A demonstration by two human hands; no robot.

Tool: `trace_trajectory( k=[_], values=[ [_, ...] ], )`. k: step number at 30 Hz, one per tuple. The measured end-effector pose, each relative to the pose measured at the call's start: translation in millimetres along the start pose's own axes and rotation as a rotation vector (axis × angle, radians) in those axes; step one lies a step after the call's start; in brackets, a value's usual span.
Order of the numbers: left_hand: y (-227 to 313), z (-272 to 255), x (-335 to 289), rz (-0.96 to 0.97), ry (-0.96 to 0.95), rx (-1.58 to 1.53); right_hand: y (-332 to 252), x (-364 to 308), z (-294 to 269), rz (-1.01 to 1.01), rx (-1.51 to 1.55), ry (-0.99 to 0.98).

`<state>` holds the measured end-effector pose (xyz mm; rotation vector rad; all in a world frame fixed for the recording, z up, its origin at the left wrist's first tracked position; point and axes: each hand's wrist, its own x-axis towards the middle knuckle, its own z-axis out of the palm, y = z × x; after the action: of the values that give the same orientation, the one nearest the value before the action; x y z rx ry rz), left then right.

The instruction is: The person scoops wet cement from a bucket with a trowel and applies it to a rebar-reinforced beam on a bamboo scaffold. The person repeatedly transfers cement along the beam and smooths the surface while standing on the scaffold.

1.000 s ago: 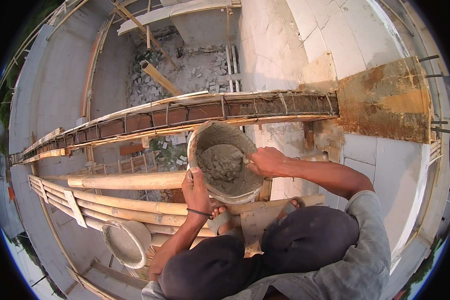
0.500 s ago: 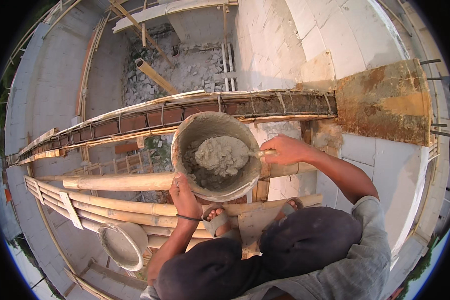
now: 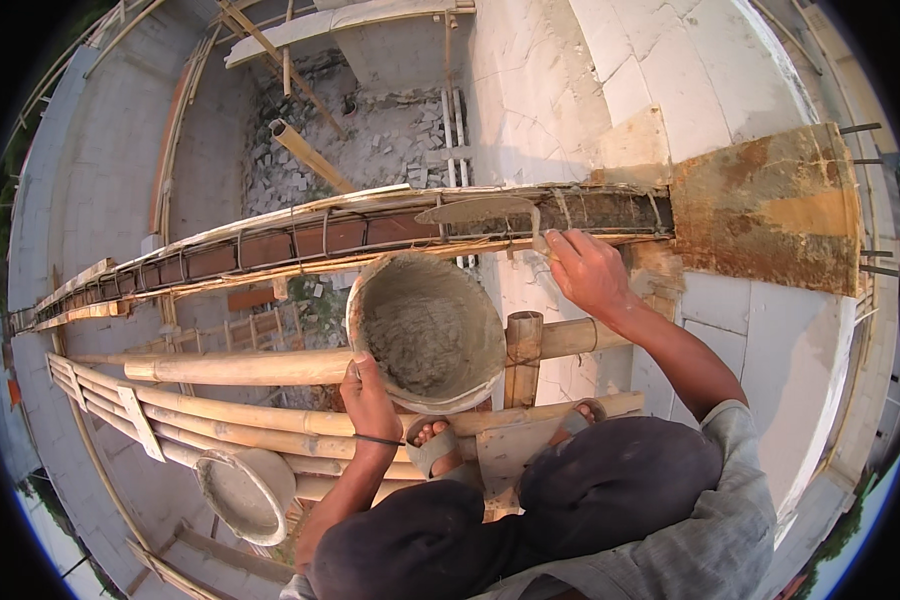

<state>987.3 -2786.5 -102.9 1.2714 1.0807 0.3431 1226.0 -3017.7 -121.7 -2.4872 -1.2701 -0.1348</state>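
My left hand (image 3: 370, 402) grips the near left rim of a round bucket (image 3: 495, 345) caked with cement. Wet grey mortar (image 3: 425, 335) lies inside it. My right hand (image 3: 588, 275) is closed on the handle of a trowel (image 3: 478, 209). Its blade is turned over the trough of a long beam form (image 3: 330, 228), just beyond the bucket, and no lump shows on it. Steel bars and stirrups run along the trough. Grey concrete (image 3: 625, 210) fills part of its right end.
Bamboo poles (image 3: 240, 365) and planks under my sandalled feet form a scaffold over a deep drop. A second bucket (image 3: 245, 497) stands at the lower left. Beyond the beam lies a rubble-strewn floor (image 3: 390, 140). At right are a stained board (image 3: 770, 210) and protruding steel bars.
My right hand has lifted the trowel out of the bucket and moved it forward over the beam form. The heaped mortar is off the blade. My left hand still holds the rim.
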Motion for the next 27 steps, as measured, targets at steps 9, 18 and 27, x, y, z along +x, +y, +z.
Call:
trace_trajectory(
  k=[9, 18, 27],
  values=[
    [-19.8, 8.4, -5.0, 0.111, -0.085, 0.213, -87.8, -6.5, 24.6, -0.355, -0.531, -0.404],
    [-33.8, 7.3, 0.4, 0.207, -0.046, 0.213, -46.0, 20.2, 60.1, -0.381, -0.057, -0.814],
    [-38.3, 3.9, -0.8, 0.225, -0.044, 0.217, -77.1, -33.1, 43.4, 0.006, 0.403, -0.957]
  ],
)
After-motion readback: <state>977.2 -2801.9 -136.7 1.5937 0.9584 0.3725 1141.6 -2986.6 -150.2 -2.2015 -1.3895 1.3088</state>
